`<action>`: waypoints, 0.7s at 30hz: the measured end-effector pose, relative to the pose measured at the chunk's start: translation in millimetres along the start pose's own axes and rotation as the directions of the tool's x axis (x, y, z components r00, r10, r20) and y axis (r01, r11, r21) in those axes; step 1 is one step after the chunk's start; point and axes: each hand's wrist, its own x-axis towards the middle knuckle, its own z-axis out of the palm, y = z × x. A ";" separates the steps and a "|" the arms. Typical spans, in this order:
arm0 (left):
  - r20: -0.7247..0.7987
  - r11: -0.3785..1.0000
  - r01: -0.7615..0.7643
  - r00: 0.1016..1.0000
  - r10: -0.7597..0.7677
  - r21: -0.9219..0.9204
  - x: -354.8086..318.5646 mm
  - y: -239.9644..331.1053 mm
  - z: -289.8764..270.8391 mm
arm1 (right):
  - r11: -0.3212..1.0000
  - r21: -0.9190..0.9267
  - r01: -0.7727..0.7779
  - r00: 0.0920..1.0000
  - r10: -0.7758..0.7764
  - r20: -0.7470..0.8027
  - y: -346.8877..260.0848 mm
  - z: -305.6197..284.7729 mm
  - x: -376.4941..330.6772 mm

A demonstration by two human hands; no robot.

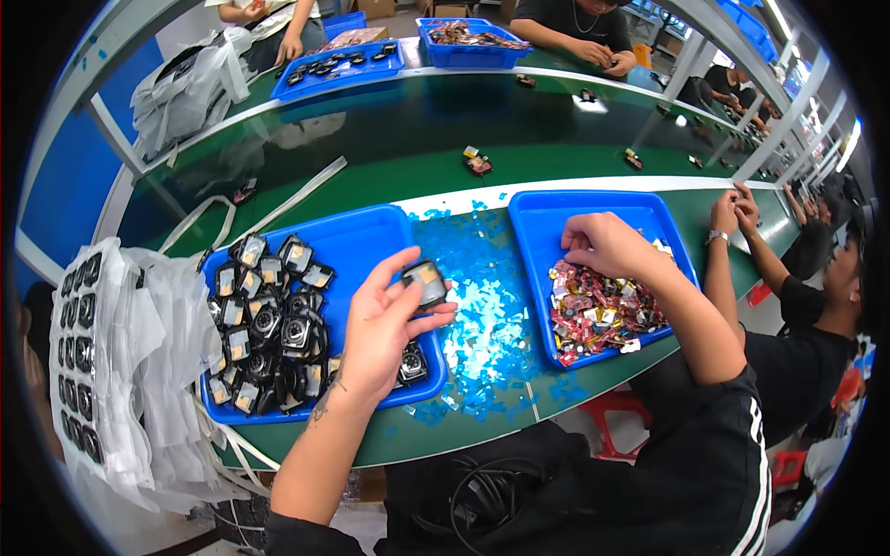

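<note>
My left hand (375,310) holds a small watch-like case (426,284), black-edged with a grey and tan face, between thumb and fingers. It is raised over the right side of a blue tray (366,227). Many similar black cases (264,320) are heaped in that tray's left part, some showing round dials. Over a second blue tray (598,206), my right hand (604,246) has its fingers curled into a pinch; whatever they hold is hidden. Below it lies a pile of small red, white and gold circuit parts (603,310).
Blue film scraps (482,315) litter the green table between the trays. White plastic trays of black cases (88,352) are stacked at left. Small parts (476,161) lie on the green conveyor beyond. Other people work across and to the right; a red stool (616,422) stands below.
</note>
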 end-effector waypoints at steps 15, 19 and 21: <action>0.226 0.744 -0.479 0.877 0.423 0.466 -7.2 -9.8 7.2 | 0.659 0.694 0.290 0.934 -0.038 -0.354 -104.0 11.1 -35.4; 0.352 0.568 -0.593 0.802 0.484 0.570 -6.9 -12.2 7.2 | 0.530 0.821 0.213 0.976 -0.076 -0.205 -122.9 25.6 -32.8; 0.324 0.609 -0.548 0.835 0.446 0.574 -8.5 -14.5 6.5 | 0.481 0.845 0.236 0.971 -0.084 -0.223 -127.5 33.7 -27.3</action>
